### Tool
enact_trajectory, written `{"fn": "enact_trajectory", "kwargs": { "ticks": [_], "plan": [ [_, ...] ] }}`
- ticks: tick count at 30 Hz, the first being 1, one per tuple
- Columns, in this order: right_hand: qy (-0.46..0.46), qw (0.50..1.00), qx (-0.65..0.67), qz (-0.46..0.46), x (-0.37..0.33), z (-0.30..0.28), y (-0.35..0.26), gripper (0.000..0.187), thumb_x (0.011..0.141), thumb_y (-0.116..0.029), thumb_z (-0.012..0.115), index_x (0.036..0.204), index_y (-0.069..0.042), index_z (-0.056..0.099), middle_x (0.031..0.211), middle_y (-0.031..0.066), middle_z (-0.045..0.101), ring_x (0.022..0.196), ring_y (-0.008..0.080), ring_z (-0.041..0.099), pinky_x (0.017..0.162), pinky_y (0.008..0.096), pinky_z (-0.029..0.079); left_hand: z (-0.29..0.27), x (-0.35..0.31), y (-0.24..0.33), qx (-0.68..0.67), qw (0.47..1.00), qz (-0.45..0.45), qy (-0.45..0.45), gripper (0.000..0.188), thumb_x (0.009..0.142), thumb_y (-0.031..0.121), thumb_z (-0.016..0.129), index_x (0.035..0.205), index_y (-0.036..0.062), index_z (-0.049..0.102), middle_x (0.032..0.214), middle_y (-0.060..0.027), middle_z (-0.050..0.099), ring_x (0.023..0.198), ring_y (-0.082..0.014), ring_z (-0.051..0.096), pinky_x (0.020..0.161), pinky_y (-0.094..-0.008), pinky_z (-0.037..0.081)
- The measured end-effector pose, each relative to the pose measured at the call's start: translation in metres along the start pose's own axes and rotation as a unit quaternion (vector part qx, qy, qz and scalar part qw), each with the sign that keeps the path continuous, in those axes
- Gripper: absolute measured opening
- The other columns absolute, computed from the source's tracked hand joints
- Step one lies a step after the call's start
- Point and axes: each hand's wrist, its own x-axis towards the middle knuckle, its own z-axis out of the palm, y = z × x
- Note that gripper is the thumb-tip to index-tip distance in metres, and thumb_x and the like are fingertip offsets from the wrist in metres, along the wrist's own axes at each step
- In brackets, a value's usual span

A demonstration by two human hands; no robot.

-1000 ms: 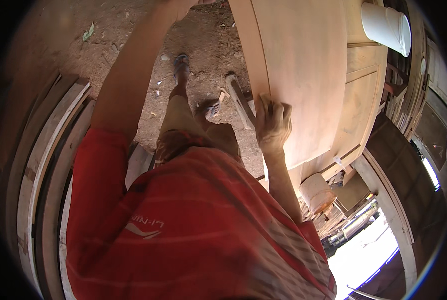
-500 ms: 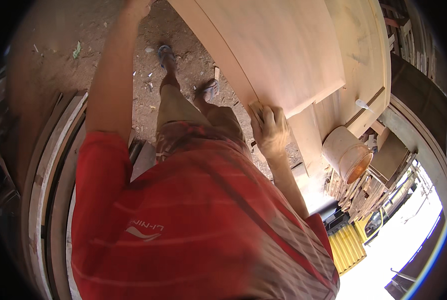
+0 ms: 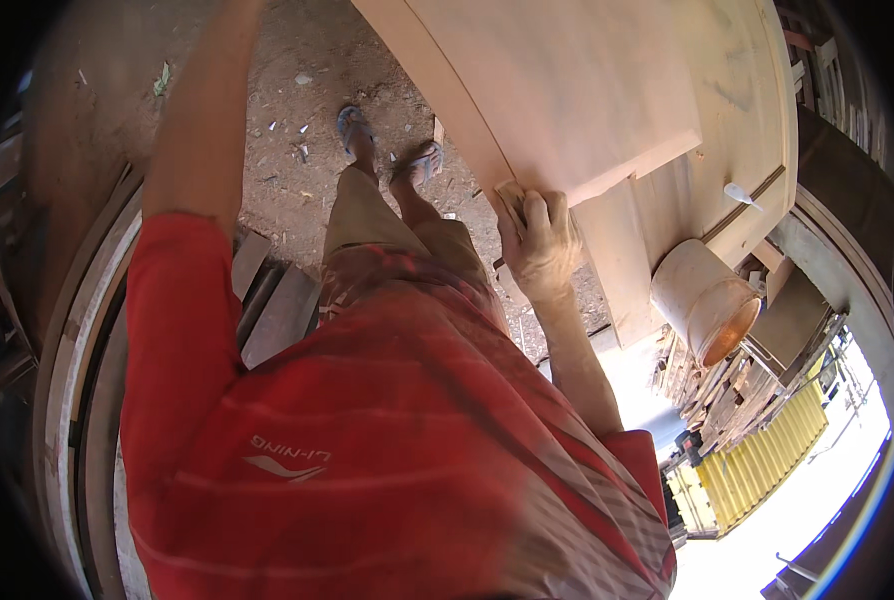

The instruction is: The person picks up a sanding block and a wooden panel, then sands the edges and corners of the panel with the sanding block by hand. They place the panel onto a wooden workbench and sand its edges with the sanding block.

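A pale wooden panel point(image 3: 577, 100) stretches from the upper middle to the right, with a groove along its near edge and a raised board on top. At the panel's near corner, my right hand point(image 3: 544, 245) is closed, fingers bent around a small tan block-like piece point(image 3: 509, 192) pressed against the edge. Its exact kind is hard to tell, as the fingers cover part of it. My left arm reaches up and away along the upper left; its hand lies beyond the top of the picture.
A dusty plastic bucket point(image 3: 682, 275) sits tilted-looking beside the panel's right end, near a small white object point(image 3: 737, 193). Below are scrap wood pieces point(image 3: 702, 385) and a yellow ribbed panel point(image 3: 767, 465). Long boards point(image 3: 72, 400) stand at my left. My sandalled feet are on littered dirt ground point(image 3: 297, 70).
My left hand has slipped out of view at the top. My right hand stays closed at the panel's corner, slightly higher in the picture. The whole view has shifted a little.
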Motion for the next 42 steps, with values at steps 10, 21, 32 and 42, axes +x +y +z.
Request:
{"fn": "enact_trajectory", "kwargs": {
  "ticks": [10, 21, 32, 42],
  "plan": [
    [0.033, 0.999, 0.032, 0.019, 0.003, 0.009, -0.012, 0.019, 0.091, -0.021, 0.077, 0.097, -0.011, 0.062, 0.093, 0.0114, 0.058, 0.078, 0.0353, 0.065, 0.068, 0.0472, 0.054, -0.018, 0.035, -0.008, 0.071, 0.996, -0.026, 0.045, 0.049, 0.109, 0.055, 0.049, 0.114, 0.0107, 0.07, 0.094, -0.0028, 0.071, 0.074, -0.0144, 0.061, 0.061, -0.0338, 0.048],
    [0.0, 0.999, 0.03, 0.029, 0.028, 0.012, -0.026, 0.023, 0.091, -0.024, 0.077, 0.101, -0.01, 0.062, 0.096, 0.0128, 0.058, 0.081, 0.0372, 0.066, 0.068, 0.0512, 0.054, -0.018, 0.036, -0.018, 0.068, 0.996, -0.017, 0.06, 0.044, 0.11, 0.052, 0.048, 0.102, 0.014, 0.069, 0.067, -0.0003, 0.061, 0.048, -0.015, 0.047, 0.042, -0.0317, 0.036],
    [-0.014, 1.0, 0.021, 0.008, 0.161, 0.05, -0.093, 0.024, 0.095, -0.024, 0.075, 0.105, -0.007, 0.061, 0.101, 0.0183, 0.061, 0.086, 0.044, 0.067, 0.07, 0.0526, 0.055, -0.025, 0.028, -0.018, 0.015, 0.999, -0.047, 0.02, 0.044, 0.11, 0.05, 0.05, 0.111, 0.0098, 0.068, 0.078, -0.0025, 0.068, 0.057, -0.0134, 0.061, 0.047, -0.0282, 0.047],
    [0.004, 0.999, 0.042, -0.018, 0.375, 0.117, -0.195, 0.029, 0.097, -0.034, 0.07, 0.106, -0.008, 0.064, 0.102, 0.0192, 0.064, 0.089, 0.0444, 0.069, 0.073, 0.0549, 0.056, -0.076, -0.003, 0.003, -0.112, 0.958, -0.144, -0.223, 0.056, 0.112, 0.051, 0.044, 0.131, 0.0023, 0.062, 0.114, -0.0084, 0.07, 0.096, -0.0179, 0.069, 0.088, -0.0346, 0.057]
  ]
}}
